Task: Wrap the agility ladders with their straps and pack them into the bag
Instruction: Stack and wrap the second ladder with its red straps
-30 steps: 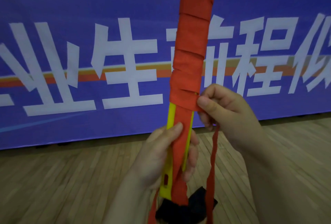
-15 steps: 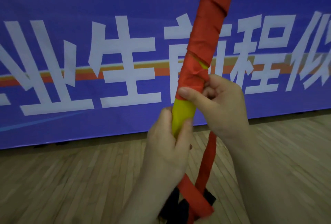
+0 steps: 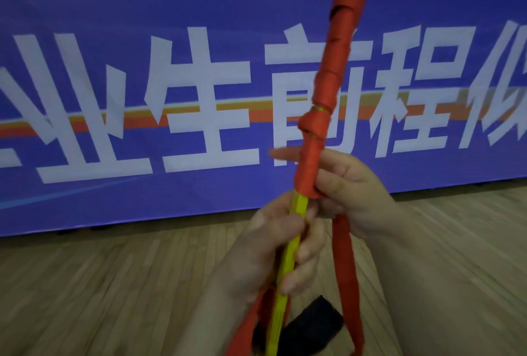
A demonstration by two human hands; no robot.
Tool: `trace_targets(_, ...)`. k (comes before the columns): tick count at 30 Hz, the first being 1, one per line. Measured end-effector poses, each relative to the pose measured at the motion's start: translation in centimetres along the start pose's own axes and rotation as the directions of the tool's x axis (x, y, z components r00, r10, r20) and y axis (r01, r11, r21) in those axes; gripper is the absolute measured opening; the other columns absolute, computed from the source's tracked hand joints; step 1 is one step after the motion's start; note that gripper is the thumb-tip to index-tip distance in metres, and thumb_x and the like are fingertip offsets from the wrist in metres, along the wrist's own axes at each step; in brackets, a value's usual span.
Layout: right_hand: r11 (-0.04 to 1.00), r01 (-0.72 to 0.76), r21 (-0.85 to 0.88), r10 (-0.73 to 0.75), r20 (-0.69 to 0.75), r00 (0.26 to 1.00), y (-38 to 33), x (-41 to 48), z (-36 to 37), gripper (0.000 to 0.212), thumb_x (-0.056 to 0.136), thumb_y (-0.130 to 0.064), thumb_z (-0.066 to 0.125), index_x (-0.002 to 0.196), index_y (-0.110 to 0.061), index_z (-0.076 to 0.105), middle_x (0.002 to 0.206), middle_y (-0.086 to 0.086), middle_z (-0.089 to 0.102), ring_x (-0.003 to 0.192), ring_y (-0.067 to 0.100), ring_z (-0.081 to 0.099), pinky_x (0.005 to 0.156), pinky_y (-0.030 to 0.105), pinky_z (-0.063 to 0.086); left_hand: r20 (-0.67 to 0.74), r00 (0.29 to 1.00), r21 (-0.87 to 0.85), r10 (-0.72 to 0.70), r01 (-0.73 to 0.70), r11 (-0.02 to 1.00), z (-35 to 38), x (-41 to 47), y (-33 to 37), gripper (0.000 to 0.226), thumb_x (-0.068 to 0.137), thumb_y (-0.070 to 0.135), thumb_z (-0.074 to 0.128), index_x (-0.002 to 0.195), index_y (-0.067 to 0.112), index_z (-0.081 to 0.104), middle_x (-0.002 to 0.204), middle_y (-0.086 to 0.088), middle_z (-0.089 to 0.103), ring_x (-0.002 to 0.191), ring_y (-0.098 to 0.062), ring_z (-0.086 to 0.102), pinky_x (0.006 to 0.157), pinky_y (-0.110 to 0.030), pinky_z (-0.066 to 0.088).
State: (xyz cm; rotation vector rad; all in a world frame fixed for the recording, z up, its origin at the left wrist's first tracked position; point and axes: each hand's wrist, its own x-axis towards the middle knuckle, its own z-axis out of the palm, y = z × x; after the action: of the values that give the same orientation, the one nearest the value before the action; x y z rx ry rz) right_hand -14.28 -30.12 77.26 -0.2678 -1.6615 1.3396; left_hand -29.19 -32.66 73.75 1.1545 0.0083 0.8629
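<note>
Red strap point(image 3: 346, 264) hangs right of the near-upright yellow agility ladder bundle point(image 3: 289, 256); left hand point(image 3: 268, 244) grips its bare lower end, right hand point(image 3: 353, 193) pinches the strap at the lowest wrap.

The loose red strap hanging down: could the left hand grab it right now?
Probably not without letting go: the left hand grips the yellow ladder rungs. The loose red strap hangs unobstructed beside it, below the right hand that holds it.

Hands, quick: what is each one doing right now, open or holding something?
Left hand: closed around the yellow ladder bundle.
Right hand: closed, pinching the red strap against the bundle.
</note>
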Motion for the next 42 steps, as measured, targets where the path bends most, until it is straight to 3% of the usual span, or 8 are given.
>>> trace_targets(4, 0.926, 0.111, -0.360, -0.227, -0.297, 0.928, -0.2, 0.2, 0.2, 0.023, 0.069, -0.044, 0.077, 0.084, -0.028, 0.073, 0.056, 0.011, 0.056, 0.051, 0.017, 0.046, 0.053, 0.019, 0.038, -0.439, 0.884, 0.613, 0.162, 0.163, 0.773, 0.8, 0.4, 0.7, 0.029, 0.080, 0.038, 0.069, 0.081, 0.012, 0.057, 0.065, -0.008, 0.061, 0.049, -0.018, 0.059, 0.043, -0.026, 0.046)
trace_targets(7, 0.685, 0.050, -0.727, -0.442, -0.360, 0.822, -0.4, 0.7, 0.5, 0.013, 0.078, -0.032, 0.072, 0.070, -0.030, 0.063, 0.044, -0.006, 0.042, 0.044, 0.003, 0.036, 0.047, 0.012, 0.033, -0.448, 0.744, 0.845, 0.495, 0.171, 0.507, 0.5, 0.7, -0.1, 0.015, 0.092, 0.033, 0.054, 0.086, 0.018, 0.055, 0.073, -0.005, 0.067, 0.056, -0.015, 0.064, 0.051, -0.027, 0.049)
trace_targets(12, 0.834, -0.031, -0.551, -0.221, -0.386, 0.896, -0.7, 0.1, 0.8, 0.018, 0.078, -0.031, 0.059, 0.079, -0.014, 0.056, 0.055, 0.005, 0.065, 0.045, 0.012, 0.059, 0.045, 0.022, 0.046, -0.601, 0.626, 0.670, 0.497, 0.055, 0.741, 0.7, 1.1, -0.3, 0.021, 0.095, 0.024, 0.049, 0.080, 0.010, 0.052, 0.054, -0.005, 0.060, 0.042, -0.017, 0.053, 0.041, -0.026, 0.043)
trace_targets(19, 0.922, -0.087, -0.377, -0.016, -0.262, 0.965, 0.3, 0.0, -0.5, 0.017, 0.080, -0.025, 0.066, 0.065, -0.026, 0.060, 0.049, -0.001, 0.057, 0.044, 0.006, 0.049, 0.047, 0.018, 0.040, -0.640, 0.733, 0.387, 0.233, 0.046, 0.921, 0.1, 0.7, -0.5, 0.034, 0.085, 0.040, 0.060, 0.066, 0.015, 0.047, 0.043, -0.005, 0.046, 0.030, -0.016, 0.039, 0.035, -0.017, 0.031)
trace_targets(25, 0.995, -0.003, -0.097, 0.006, 0.032, 0.999, -0.3, 0.1, -0.5, 0.038, 0.074, -0.036, 0.072, 0.105, -0.015, 0.068, 0.060, -0.010, 0.062, 0.048, -0.002, 0.053, 0.051, 0.010, 0.045, -0.209, 0.976, 0.204, -0.057, 0.101, 0.974, -0.3, 0.0, 0.0, 0.051, 0.066, 0.061, 0.069, 0.067, 0.013, 0.053, 0.050, -0.005, 0.048, 0.028, -0.010, 0.041, 0.033, -0.013, 0.032)
trace_targets(32, 0.753, -0.011, -0.658, -0.330, -0.393, 0.858, -1.3, 0.4, 1.5, 0.017, 0.074, -0.036, 0.073, 0.081, -0.021, 0.069, 0.052, -0.004, 0.060, 0.048, 0.016, 0.052, 0.049, 0.026, 0.046, -0.397, 0.726, 0.913, 0.562, 0.249, 0.323, -0.2, 0.4, -0.6, 0.045, 0.071, 0.071, 0.044, 0.080, 0.027, 0.048, 0.069, 0.000, 0.059, 0.059, -0.015, 0.059, 0.056, -0.044, 0.052)
trace_targets(38, 0.785, -0.092, -0.612, -0.211, -0.404, 0.890, -1.2, -0.6, 0.9, 0.011, 0.091, -0.016, 0.056, 0.081, -0.014, 0.056, 0.060, 0.004, 0.068, 0.052, 0.015, 0.064, 0.052, 0.026, 0.050, -0.546, 0.578, 0.792, 0.607, 0.118, 0.600, 0.0, 1.5, -0.3, 0.049, 0.070, 0.059, 0.051, 0.076, 0.010, 0.051, 0.058, 0.003, 0.051, 0.048, -0.007, 0.053, 0.045, -0.028, 0.051)
trace_targets(42, 0.848, -0.133, -0.514, -0.071, -0.357, 0.931, -0.7, -0.4, 1.0, 0.015, 0.092, -0.014, 0.055, 0.078, -0.011, 0.059, 0.057, 0.002, 0.063, 0.054, 0.012, 0.059, 0.053, 0.024, 0.048, -0.608, 0.657, 0.607, 0.446, 0.023, 0.794, -0.1, 1.3, -0.6, 0.043, 0.069, 0.057, 0.071, 0.061, 0.019, 0.053, 0.050, -0.003, 0.040, 0.039, -0.013, 0.040, 0.037, -0.021, 0.036)
